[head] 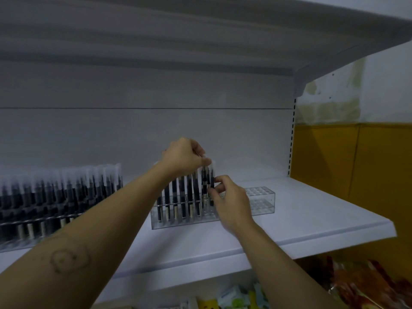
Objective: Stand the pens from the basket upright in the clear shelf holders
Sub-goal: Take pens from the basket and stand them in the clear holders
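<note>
Head cam: the end pens (pixel 204 184), black barrels w/ clear caps, stand upright at the rt end of a short row of pens (pixel 182 197) already slotted into the clear holder (pixel 169 224). They look lifted a bit higher than the rest of the row, but it's blurry so can't say if their tips are seated in the holes. Left hand (pixel 182 157) is up top, thumb and fingers pinched together on the capped ends. Right hand (pixel 231 204) comes in lower from the rt side, fingertips pinching the barrels about midway, its palm in front of the holder's middle. Past that hand the holder's rt section (pixel 260 199) shows its grid of holes. Holder sits on a white shelf (pixel 312 221), toward the back near the white back panel (pixel 156 130). Further left on the same shelf there's a 2nd holder (pixel 13 244) packed w/ the same kind of pens, well apart from the first. Another white shelf (pixel 200 41) hangs overhead. Yellow wall panel (pixel 356 163) off to the rt, and colourful packets (pixel 367 286) on the level below.
</note>
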Demonstrator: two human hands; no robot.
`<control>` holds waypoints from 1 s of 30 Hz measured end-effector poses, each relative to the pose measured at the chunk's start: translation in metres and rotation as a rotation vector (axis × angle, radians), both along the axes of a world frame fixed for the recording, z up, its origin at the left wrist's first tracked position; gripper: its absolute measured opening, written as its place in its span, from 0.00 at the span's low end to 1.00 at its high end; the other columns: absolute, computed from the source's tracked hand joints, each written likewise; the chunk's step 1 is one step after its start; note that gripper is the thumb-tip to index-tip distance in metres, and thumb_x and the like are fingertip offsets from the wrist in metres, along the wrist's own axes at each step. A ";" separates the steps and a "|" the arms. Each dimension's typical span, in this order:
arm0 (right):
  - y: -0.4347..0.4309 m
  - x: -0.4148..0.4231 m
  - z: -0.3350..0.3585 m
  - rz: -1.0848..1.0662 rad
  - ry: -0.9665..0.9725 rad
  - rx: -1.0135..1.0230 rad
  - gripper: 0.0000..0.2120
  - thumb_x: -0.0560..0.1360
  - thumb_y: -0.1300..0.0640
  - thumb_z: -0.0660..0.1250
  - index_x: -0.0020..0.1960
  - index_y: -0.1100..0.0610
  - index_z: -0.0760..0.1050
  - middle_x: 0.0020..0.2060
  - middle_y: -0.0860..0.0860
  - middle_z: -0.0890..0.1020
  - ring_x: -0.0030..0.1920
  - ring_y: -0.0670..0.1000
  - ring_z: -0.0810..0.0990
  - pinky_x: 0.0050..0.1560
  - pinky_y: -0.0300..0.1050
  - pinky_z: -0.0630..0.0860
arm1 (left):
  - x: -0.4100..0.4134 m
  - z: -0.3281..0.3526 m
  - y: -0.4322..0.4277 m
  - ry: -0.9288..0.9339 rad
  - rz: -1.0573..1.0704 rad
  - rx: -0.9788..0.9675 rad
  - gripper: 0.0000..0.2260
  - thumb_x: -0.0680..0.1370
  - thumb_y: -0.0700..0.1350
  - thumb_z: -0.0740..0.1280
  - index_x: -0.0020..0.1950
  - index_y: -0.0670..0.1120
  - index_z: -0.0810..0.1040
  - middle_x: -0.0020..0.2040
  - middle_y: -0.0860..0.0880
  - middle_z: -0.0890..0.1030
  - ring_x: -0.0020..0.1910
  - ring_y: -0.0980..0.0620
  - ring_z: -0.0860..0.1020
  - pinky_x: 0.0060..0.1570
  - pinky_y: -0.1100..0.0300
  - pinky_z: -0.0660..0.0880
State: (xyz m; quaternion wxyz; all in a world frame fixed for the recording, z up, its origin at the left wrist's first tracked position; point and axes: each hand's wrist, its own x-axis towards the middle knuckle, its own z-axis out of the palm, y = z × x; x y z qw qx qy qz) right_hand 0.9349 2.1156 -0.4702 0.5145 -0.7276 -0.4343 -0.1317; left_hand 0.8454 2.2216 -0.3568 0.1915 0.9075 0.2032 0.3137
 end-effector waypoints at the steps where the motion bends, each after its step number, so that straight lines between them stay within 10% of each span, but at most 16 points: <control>1: 0.000 0.000 0.000 -0.001 0.000 -0.003 0.08 0.78 0.53 0.66 0.56 0.51 0.75 0.42 0.45 0.79 0.42 0.48 0.77 0.39 0.43 0.71 | 0.000 0.000 0.000 0.003 -0.001 0.007 0.07 0.73 0.52 0.72 0.44 0.52 0.77 0.42 0.52 0.81 0.43 0.52 0.80 0.53 0.47 0.78; 21: 0.000 0.003 -0.003 -0.041 0.000 0.044 0.05 0.77 0.53 0.67 0.52 0.52 0.77 0.44 0.49 0.80 0.43 0.48 0.78 0.45 0.45 0.78 | -0.015 -0.011 0.001 0.193 0.121 0.479 0.18 0.77 0.57 0.66 0.67 0.56 0.73 0.70 0.51 0.71 0.72 0.47 0.64 0.73 0.35 0.49; 30: -0.020 -0.016 0.000 -0.058 0.014 -0.002 0.22 0.76 0.48 0.69 0.67 0.52 0.72 0.60 0.49 0.77 0.60 0.49 0.74 0.61 0.46 0.73 | -0.053 -0.017 -0.018 0.153 0.070 0.596 0.24 0.78 0.54 0.65 0.73 0.54 0.66 0.74 0.52 0.66 0.75 0.52 0.60 0.76 0.44 0.41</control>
